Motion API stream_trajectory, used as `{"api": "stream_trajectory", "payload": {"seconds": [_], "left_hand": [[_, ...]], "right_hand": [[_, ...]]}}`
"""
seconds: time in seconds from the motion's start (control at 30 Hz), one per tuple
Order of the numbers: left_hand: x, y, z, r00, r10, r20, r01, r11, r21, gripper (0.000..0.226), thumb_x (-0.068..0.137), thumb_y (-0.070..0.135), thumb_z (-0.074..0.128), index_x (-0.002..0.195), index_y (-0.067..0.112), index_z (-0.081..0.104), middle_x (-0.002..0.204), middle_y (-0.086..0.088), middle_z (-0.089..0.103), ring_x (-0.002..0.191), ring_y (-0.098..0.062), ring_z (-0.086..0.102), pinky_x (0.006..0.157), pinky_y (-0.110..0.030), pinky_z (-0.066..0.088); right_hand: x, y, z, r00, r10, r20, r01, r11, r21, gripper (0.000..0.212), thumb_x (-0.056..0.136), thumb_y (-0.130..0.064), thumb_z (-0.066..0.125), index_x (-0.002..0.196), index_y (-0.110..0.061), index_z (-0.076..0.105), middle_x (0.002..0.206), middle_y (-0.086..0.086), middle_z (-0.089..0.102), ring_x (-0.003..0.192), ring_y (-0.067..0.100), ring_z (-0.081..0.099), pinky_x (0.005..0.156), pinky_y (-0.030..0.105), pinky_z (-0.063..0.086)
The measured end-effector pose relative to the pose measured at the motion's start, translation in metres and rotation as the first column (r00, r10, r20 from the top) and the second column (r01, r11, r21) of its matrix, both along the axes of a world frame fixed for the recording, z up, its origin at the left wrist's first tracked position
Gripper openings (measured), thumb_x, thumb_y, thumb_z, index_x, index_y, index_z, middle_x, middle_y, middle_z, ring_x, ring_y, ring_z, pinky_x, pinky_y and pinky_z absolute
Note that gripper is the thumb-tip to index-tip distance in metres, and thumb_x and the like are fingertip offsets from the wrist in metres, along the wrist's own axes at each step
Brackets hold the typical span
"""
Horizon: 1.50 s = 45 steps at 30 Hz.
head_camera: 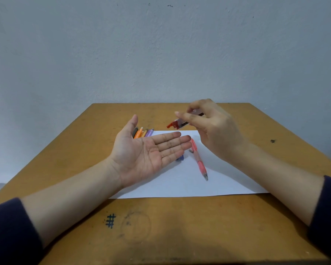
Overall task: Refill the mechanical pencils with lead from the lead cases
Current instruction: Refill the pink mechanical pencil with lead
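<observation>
The left hand [149,152] lies flat and palm up, fingers straight, holding nothing, above a scuffed brown wooden counter [65,150]. Behind it, a row of slim plastic pencils [143,132], dark, orange and purple, lies on the counter. Its fingers partly hide a small blue piece [180,158] on a smooth white sheet of paper [189,186]. A pink pencil [198,159] lies on the sheet. The right hand [214,131] pinches a clear, red-capped lead case [177,124], tilted above the left fingertips.
</observation>
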State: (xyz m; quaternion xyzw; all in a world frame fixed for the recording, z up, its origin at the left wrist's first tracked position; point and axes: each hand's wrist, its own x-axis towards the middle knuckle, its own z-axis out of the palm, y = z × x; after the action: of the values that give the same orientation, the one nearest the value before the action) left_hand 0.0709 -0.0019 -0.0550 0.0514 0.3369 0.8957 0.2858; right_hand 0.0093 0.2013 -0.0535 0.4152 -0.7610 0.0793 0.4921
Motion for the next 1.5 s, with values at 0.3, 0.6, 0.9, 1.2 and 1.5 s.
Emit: {"api": "stream_trajectory", "payload": {"seconds": [0.3,0.6,0.9,1.2,1.5], "left_hand": [[0.0004,-0.0004,0.0006,1.0,0.019,-0.002,-0.019,1.0,0.004,0.095,0.087,0.07,0.032,0.131,-0.013,0.043,0.129,-0.033,0.053,0.121,-0.044,0.053,0.103,-0.05,0.039],[0.001,-0.0011,0.0018,1.0,0.02,-0.001,-0.02,1.0,0.008,0.095,0.086,0.07,0.032,0.13,-0.013,0.044,0.129,-0.033,0.053,0.121,-0.044,0.053,0.103,-0.049,0.04],[0.0001,-0.0021,0.0025,1.0,0.006,0.003,-0.006,1.0,0.019,0.096,0.087,0.07,0.032,0.132,-0.014,0.041,0.13,-0.034,0.051,0.122,-0.044,0.052,0.103,-0.05,0.039],[0.0015,-0.0017,0.0028,1.0,0.006,-0.004,-0.006,1.0,0.003,0.096,0.086,0.071,0.032,0.129,-0.014,0.045,0.129,-0.033,0.053,0.12,-0.044,0.053,0.102,-0.05,0.041],[0.0019,-0.0005,0.0039,1.0,0.019,0.002,-0.019,1.0,-0.003,0.095,0.087,0.07,0.032,0.128,-0.014,0.046,0.128,-0.033,0.053,0.119,-0.044,0.054,0.1,-0.05,0.042]], "right_hand": [[0.004,-0.0025,0.0028,1.0,0.007,-0.006,-0.007,1.0,0.008,0.053,0.086,0.011,0.053,0.133,-0.014,0.052,0.093,0.012,0.062,0.079,0.025,0.058,0.06,0.041,0.05],[0.0058,-0.0036,0.0048,1.0,0.029,-0.004,-0.029,1.0,-0.002,0.063,0.084,0.013,0.058,0.139,-0.014,0.042,0.096,0.01,0.062,0.082,0.024,0.058,0.064,0.04,0.051],[0.0042,-0.0029,0.0052,1.0,0.024,-0.008,-0.024,1.0,-0.007,0.056,0.084,0.012,0.06,0.135,-0.008,0.049,0.095,0.011,0.064,0.084,0.026,0.059,0.066,0.042,0.052],[0.0,-0.0002,0.0024,1.0,0.009,-0.018,-0.009,1.0,-0.008,0.048,0.08,0.016,0.057,0.122,-0.008,0.064,0.094,0.013,0.063,0.083,0.026,0.06,0.063,0.041,0.051],[-0.001,0.0024,0.0015,1.0,0.021,-0.008,-0.021,1.0,0.016,0.046,0.076,0.019,0.052,0.108,-0.009,0.072,0.094,0.015,0.064,0.084,0.026,0.062,0.061,0.042,0.05]]}}
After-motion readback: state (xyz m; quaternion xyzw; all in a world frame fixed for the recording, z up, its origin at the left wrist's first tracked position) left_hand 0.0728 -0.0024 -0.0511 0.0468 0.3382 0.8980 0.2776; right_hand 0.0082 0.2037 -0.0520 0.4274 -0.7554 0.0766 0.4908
